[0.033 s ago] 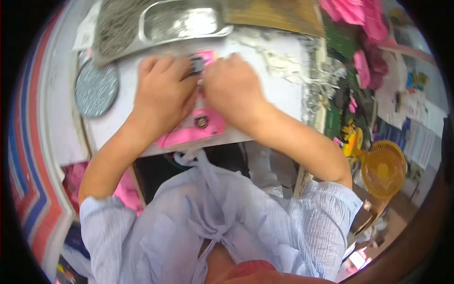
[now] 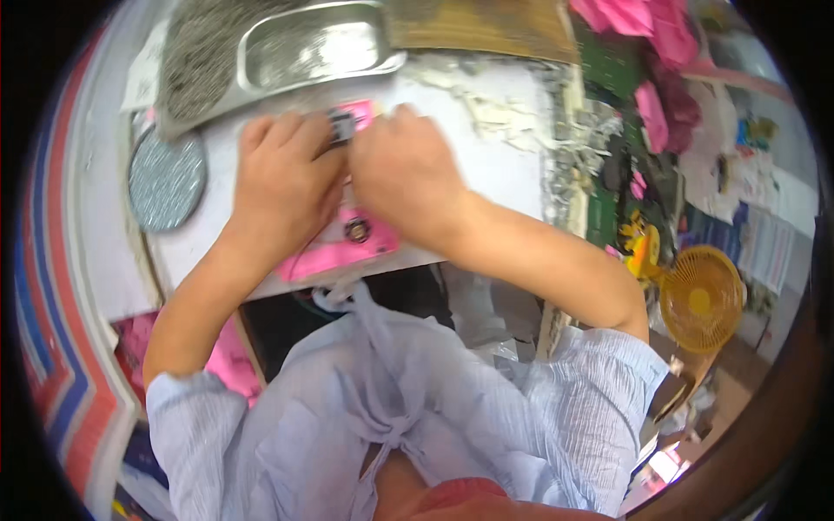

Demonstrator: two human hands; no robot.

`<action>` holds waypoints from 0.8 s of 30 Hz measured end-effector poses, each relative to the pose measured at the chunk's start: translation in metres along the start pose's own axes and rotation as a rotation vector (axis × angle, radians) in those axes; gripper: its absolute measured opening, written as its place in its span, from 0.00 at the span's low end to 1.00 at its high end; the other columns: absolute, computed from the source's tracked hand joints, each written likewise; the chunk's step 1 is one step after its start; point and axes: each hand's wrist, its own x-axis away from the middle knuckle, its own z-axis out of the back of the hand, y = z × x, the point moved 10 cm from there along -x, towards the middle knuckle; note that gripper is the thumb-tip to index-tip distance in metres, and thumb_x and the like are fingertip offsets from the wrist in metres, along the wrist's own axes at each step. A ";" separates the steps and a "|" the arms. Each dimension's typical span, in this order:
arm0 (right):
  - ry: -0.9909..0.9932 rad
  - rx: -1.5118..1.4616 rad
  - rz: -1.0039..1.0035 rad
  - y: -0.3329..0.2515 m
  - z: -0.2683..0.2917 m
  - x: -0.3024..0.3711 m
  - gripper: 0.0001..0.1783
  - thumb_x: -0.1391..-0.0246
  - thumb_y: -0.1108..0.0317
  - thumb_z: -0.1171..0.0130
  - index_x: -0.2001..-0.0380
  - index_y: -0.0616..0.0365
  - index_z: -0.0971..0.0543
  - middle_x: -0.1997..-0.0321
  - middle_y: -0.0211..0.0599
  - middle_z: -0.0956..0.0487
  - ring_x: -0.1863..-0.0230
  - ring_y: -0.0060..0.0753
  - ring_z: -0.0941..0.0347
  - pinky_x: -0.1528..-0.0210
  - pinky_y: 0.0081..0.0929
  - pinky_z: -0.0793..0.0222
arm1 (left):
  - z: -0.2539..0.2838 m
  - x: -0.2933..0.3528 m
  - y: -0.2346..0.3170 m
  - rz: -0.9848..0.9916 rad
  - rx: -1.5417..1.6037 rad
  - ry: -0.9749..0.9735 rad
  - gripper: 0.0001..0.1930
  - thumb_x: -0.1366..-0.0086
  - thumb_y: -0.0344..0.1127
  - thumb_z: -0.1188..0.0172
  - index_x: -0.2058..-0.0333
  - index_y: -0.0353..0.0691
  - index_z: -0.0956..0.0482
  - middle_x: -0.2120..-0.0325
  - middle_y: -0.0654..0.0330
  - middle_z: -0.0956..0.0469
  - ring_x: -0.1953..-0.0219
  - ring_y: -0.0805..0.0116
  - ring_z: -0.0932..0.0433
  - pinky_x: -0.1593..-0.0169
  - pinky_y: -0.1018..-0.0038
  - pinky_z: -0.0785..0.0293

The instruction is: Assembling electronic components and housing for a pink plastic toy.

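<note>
A flat pink piece (image 2: 323, 263) lies on the white table near its front edge, partly covered by my hands. A small round metal part (image 2: 357, 229) sits on its lower portion. Over its left side, my left hand (image 2: 287, 169) is closed with the fingers curled in. My right hand (image 2: 408, 174), blurred, is closed close beside it. A small grey and black part (image 2: 341, 126) shows between the hands at the far end of the pink piece. What the fingertips grip is hidden beneath the hands.
A grey tray (image 2: 174, 104) full of small dark bits and a shiny metal pan (image 2: 314, 48) stand at the back. A round grey disc (image 2: 168, 180) lies left. White scraps (image 2: 495, 113) spread right of my hands. A yellow fan (image 2: 700, 300) stands far right.
The whole view has shifted slightly, so the table and hands appear a little further left. Both hands stay closed over the pink piece.
</note>
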 end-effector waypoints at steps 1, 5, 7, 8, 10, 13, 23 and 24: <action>-0.006 0.111 0.008 -0.009 0.004 0.001 0.06 0.57 0.64 0.41 0.79 0.54 0.23 0.74 0.39 0.25 0.67 0.39 0.30 0.64 0.36 0.34 | -0.001 -0.001 0.001 -0.017 0.005 -0.013 0.07 0.51 0.36 0.32 0.71 0.46 0.18 0.66 0.62 0.26 0.59 0.61 0.26 0.52 0.60 0.35; -0.025 0.104 0.073 -0.015 0.026 0.006 0.08 0.55 0.63 0.42 0.76 0.55 0.21 0.71 0.41 0.24 0.64 0.41 0.29 0.61 0.41 0.31 | -0.002 -0.006 -0.002 -0.094 0.055 -0.035 0.10 0.50 0.34 0.32 0.68 0.44 0.20 0.66 0.60 0.25 0.61 0.59 0.25 0.54 0.61 0.34; -0.068 0.035 0.082 -0.009 0.025 0.008 0.10 0.56 0.63 0.41 0.73 0.58 0.19 0.68 0.45 0.22 0.62 0.43 0.27 0.59 0.46 0.29 | -0.002 -0.011 -0.003 -0.126 0.125 -0.004 0.13 0.49 0.33 0.31 0.64 0.41 0.22 0.67 0.59 0.25 0.63 0.57 0.24 0.56 0.62 0.33; -0.217 0.016 0.042 0.007 0.015 0.003 0.11 0.56 0.63 0.41 0.72 0.58 0.18 0.68 0.44 0.21 0.61 0.44 0.25 0.56 0.46 0.28 | -0.001 -0.012 -0.005 -0.137 0.141 -0.012 0.13 0.49 0.32 0.31 0.64 0.41 0.22 0.67 0.59 0.25 0.64 0.57 0.24 0.57 0.62 0.32; -0.521 -0.028 -0.043 0.060 0.001 0.000 0.12 0.55 0.64 0.39 0.68 0.58 0.16 0.66 0.44 0.19 0.58 0.46 0.23 0.52 0.46 0.26 | -0.004 -0.013 -0.011 -0.155 0.178 -0.032 0.12 0.48 0.31 0.31 0.64 0.41 0.22 0.68 0.58 0.25 0.65 0.56 0.24 0.58 0.61 0.32; 0.067 -0.173 -0.623 0.267 0.052 0.004 0.13 0.49 0.61 0.35 0.62 0.53 0.14 0.66 0.42 0.15 0.63 0.49 0.19 0.58 0.43 0.22 | -0.007 -0.022 -0.014 -0.133 0.179 -0.105 0.14 0.49 0.29 0.29 0.64 0.40 0.25 0.69 0.57 0.25 0.67 0.52 0.25 0.59 0.59 0.30; -0.055 0.632 -0.458 0.544 0.021 0.067 0.22 0.38 0.60 0.44 0.42 0.50 0.26 0.46 0.49 0.19 0.46 0.58 0.22 0.46 0.52 0.25 | -0.037 -0.039 -0.021 0.040 0.033 -0.362 0.12 0.44 0.36 0.32 0.64 0.41 0.25 0.69 0.58 0.23 0.66 0.56 0.20 0.62 0.61 0.24; -0.018 0.568 -0.320 0.562 0.041 0.078 0.23 0.38 0.61 0.43 0.41 0.50 0.25 0.48 0.49 0.18 0.46 0.57 0.21 0.47 0.51 0.25 | -0.038 -0.041 -0.019 0.043 0.028 -0.372 0.12 0.44 0.36 0.32 0.64 0.41 0.25 0.69 0.57 0.22 0.66 0.55 0.19 0.63 0.60 0.23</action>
